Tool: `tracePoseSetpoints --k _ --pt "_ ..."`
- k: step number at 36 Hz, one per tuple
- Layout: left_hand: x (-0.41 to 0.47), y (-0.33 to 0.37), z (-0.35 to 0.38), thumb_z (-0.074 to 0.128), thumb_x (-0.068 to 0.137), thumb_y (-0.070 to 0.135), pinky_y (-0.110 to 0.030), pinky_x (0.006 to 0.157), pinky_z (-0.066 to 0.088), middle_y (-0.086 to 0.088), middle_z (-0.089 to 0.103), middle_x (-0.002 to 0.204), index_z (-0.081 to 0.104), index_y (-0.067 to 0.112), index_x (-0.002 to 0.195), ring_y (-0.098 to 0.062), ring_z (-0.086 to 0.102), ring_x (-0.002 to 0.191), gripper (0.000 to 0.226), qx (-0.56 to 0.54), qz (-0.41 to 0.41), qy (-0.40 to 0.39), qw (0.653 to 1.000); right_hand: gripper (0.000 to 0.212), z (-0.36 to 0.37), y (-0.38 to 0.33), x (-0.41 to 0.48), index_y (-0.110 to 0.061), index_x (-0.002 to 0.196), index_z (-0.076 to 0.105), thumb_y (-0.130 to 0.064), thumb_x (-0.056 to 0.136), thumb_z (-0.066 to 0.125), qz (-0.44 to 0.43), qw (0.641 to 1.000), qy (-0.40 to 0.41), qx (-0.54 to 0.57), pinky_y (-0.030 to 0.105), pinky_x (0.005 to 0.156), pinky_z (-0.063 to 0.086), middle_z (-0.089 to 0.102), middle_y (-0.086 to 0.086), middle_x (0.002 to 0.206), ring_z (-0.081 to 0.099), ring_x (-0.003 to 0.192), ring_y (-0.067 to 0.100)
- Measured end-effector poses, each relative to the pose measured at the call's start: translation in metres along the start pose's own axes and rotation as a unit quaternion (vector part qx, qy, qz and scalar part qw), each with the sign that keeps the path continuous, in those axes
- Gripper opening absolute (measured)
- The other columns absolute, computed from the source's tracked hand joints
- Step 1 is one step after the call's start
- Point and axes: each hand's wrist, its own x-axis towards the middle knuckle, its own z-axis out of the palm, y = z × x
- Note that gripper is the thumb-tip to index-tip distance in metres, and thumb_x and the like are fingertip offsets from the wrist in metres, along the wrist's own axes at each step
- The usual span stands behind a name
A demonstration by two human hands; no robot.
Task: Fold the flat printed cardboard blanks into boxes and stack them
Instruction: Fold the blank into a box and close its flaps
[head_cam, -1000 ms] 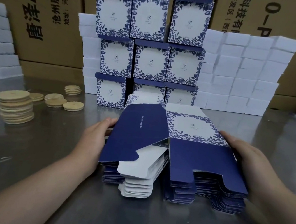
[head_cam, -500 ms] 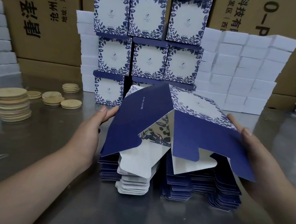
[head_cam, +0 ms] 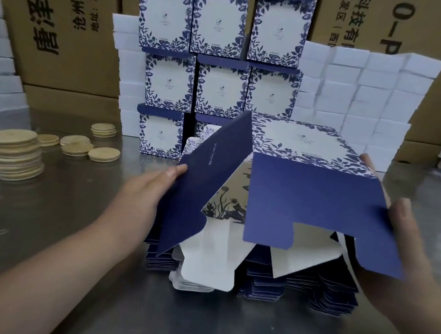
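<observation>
Half-open box (head_cam: 307, 200) above flat blanks (head_cam: 336, 297)

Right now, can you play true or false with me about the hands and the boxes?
1. The left hand and the right hand both hold one box blank, half opened. True.
2. A pile of flat blanks lies under it on the table. True.
3. The wooden discs are on the person's right. False: the wooden discs are stacked on the left.
4. The folded boxes at the back are plain red. False: the folded boxes are blue and white with leaves.
</observation>
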Motion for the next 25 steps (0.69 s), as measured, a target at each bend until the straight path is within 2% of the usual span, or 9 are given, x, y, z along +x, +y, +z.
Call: tracePoseSetpoints --k 4,8,10,14,16,18,20,22,25 --pt "-0.004 0.004 0.001 0.043 0.097 0.017 -0.001 0.081 0.037 0.007 0.061 0.12 0.059 0.017 0.123 0.006 0.056 0.102 0.031 0.083 -0.007 -0.033 0.996 0.054 0.003 -0.001 0.001 -0.036 0.136 0.033 -0.054 0.085 0.04 0.006 1.0 0.001 -0.018 0.011 0.082 0.05 0.058 -0.03 0.121 0.057 0.111 -0.006" --pt "-0.005 0.003 -0.001 0.043 0.09 0.046 -0.031 0.113 0.026 0.007 0.052 0.136 0.055 0.023 0.131 -0.007 0.04 0.132 0.048 0.185 -0.001 -0.091 0.979 0.078 0.01 -0.003 0.002 -0.049 0.129 0.045 -0.078 0.059 0.065 -0.009 0.999 -0.033 -0.033 0.007 0.077 0.048 0.055 -0.033 0.124 0.054 0.113 -0.01" --pt "-0.007 0.004 0.0 0.034 0.079 0.052 -0.038 0.114 0.024 0.009 0.051 0.138 0.053 0.024 0.133 -0.007 0.036 0.135 0.064 0.211 0.001 -0.103 0.972 0.061 0.011 -0.002 0.001 -0.061 0.118 0.053 -0.076 0.06 0.065 -0.017 0.998 -0.049 -0.045 0.003 0.068 0.046 0.055 -0.034 0.123 0.057 0.102 -0.014" --pt "-0.007 0.004 0.001 0.028 0.08 0.052 -0.04 0.113 0.024 0.008 0.045 0.142 0.056 0.023 0.13 -0.012 0.033 0.135 0.064 0.284 0.038 -0.107 0.952 0.043 0.013 0.003 0.001 -0.063 0.106 0.059 -0.072 0.064 0.065 -0.013 0.998 -0.046 -0.036 0.003 0.067 0.046 0.061 -0.036 0.109 0.058 0.096 -0.017" --pt "-0.008 0.004 0.001 0.026 0.082 0.05 -0.04 0.111 0.026 0.008 0.042 0.143 0.056 0.023 0.13 -0.013 0.034 0.134 0.063 0.338 0.083 -0.109 0.931 0.047 0.013 0.006 0.002 -0.057 0.119 0.053 -0.064 0.074 0.062 -0.024 0.998 -0.046 -0.044 0.005 0.075 0.047 0.06 -0.037 0.112 0.056 0.102 -0.015" --pt "-0.01 0.006 0.002 0.031 0.085 0.047 -0.041 0.107 0.032 0.006 0.049 0.138 0.056 0.019 0.13 -0.012 0.041 0.13 0.059 0.306 0.118 -0.101 0.939 0.064 0.012 0.009 0.005 -0.055 0.129 0.032 -0.058 0.073 0.061 -0.031 0.996 -0.032 -0.071 0.015 0.09 0.046 0.051 -0.038 0.125 0.05 0.116 -0.012" --pt "-0.016 0.01 0.004 0.033 0.086 0.049 -0.043 0.103 0.038 0.007 0.056 0.13 0.052 0.019 0.133 -0.01 0.049 0.124 0.059 0.242 0.143 -0.104 0.954 0.067 0.012 0.009 0.007 -0.064 0.124 0.031 -0.06 0.065 0.062 -0.024 0.995 -0.009 -0.093 0.024 0.1 0.04 0.046 -0.037 0.132 0.044 0.125 -0.008" --pt "-0.02 0.011 0.005 0.032 0.086 0.052 -0.047 0.1 0.041 0.008 0.058 0.128 0.047 0.021 0.136 -0.01 0.052 0.121 0.061 0.183 0.162 -0.11 0.963 0.059 0.015 0.005 0.006 -0.067 0.12 0.035 -0.058 0.066 0.059 -0.038 0.993 0.003 -0.115 0.016 0.096 0.042 0.045 -0.04 0.13 0.043 0.125 -0.008" --pt "-0.025 0.012 0.006 0.033 0.087 0.068 -0.052 0.104 0.036 0.005 0.049 0.14 0.033 0.019 0.143 -0.016 0.044 0.13 0.074 0.131 0.19 -0.122 0.965 0.048 0.022 0.001 0.002 -0.052 0.127 0.035 -0.05 0.08 0.045 -0.087 0.985 0.02 -0.15 0.001 0.087 0.038 0.043 -0.046 0.126 0.041 0.121 -0.017"
